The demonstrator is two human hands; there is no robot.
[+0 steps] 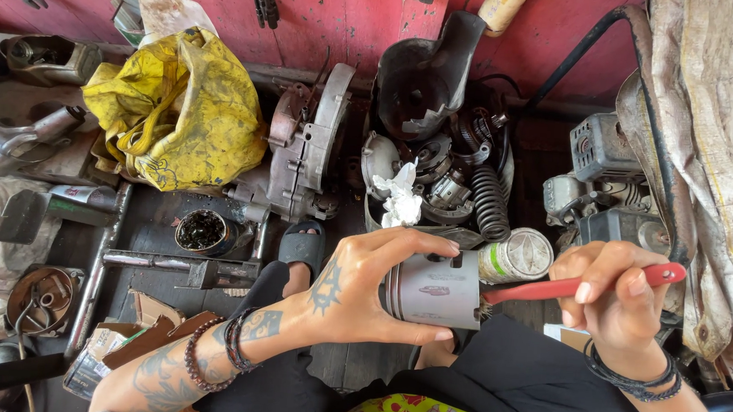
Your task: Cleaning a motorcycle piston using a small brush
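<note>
Left hand (351, 288): wrapped around grey metal piston (434, 288), thumb below, fingers over the top edge, held level above the lap. Right hand (617, 299): clenched on red brush handle (578, 285), bristle end touching the piston's right face. Piston centre frame, between both hands, just in front of a tin can (518, 256) lying on its side.

Behind: black bin (435, 83) packed with engine parts, coil spring (490, 202), white crumpled rag (401, 196) at its front. Left of bin: upright engine casing (306, 147). Further left: stained yellow bag (177, 110). Round pot of dark grease (203, 230) on the floor near a sandalled foot (302, 249). Small engine (602, 174) on the right, beside hanging dirty tarp (718, 143). Cardboard scraps (151, 329) lower left, under the forearm. Red wall at the back, tools hanging, detail too small to tell.
</note>
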